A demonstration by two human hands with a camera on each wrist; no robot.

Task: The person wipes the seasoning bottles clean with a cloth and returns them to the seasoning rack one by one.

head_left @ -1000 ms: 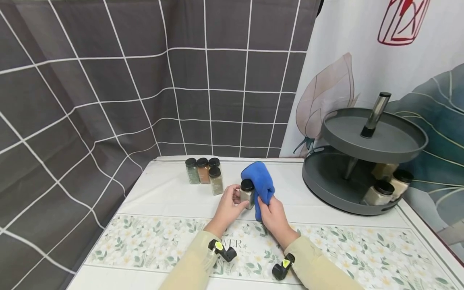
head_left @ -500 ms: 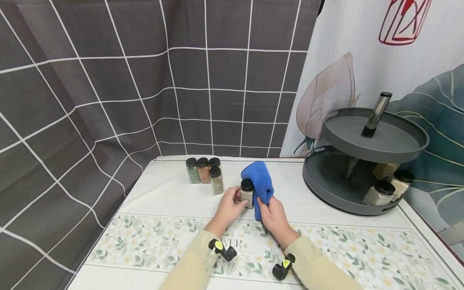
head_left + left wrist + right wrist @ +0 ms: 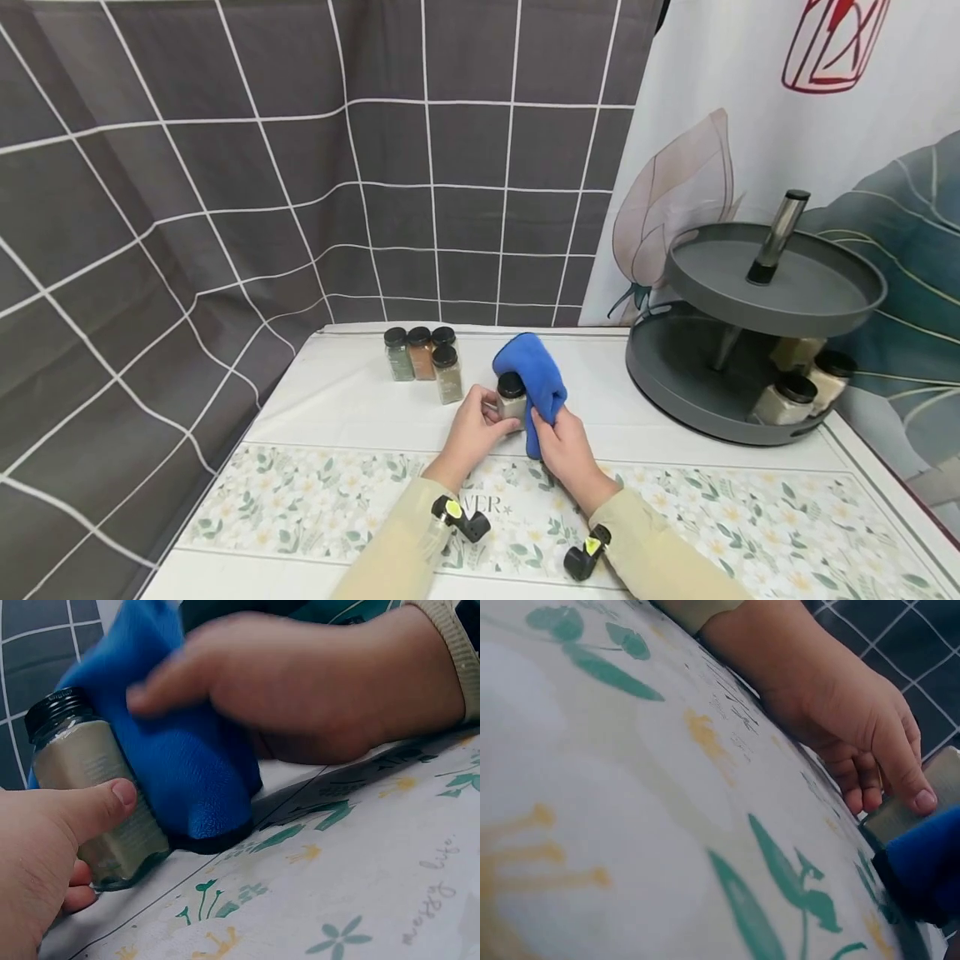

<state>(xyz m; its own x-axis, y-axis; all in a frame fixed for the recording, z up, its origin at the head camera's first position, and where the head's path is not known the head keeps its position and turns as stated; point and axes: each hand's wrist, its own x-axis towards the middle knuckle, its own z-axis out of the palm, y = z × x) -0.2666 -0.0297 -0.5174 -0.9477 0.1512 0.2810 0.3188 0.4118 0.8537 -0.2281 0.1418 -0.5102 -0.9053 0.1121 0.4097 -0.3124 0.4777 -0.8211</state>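
My left hand (image 3: pixel 474 425) grips a square glass spice jar (image 3: pixel 109 795) with a black lid and pale powder inside, thumb across its front. In the left wrist view the jar leans to one side. A blue cloth (image 3: pixel 534 375) lies against the jar's right side and back, bunched in my right hand (image 3: pixel 568 446). The right wrist view catches the left thumb on the jar and a corner of the cloth, while the right hand itself is mostly out of that frame.
Several black-lidded spice jars (image 3: pixel 447 375) stand grouped to the left, near the table's back edge. At right is a grey two-tier turntable (image 3: pixel 652 392) with several jars on its lower tier. A floral runner (image 3: pixel 300 500) crosses the white table under my forearms.
The cloth's top has shifted slightly left over the jar. The jar's visible body is tilted and a little lower in the left hand, whose thumb has moved slightly right. The grouped jars stay put.
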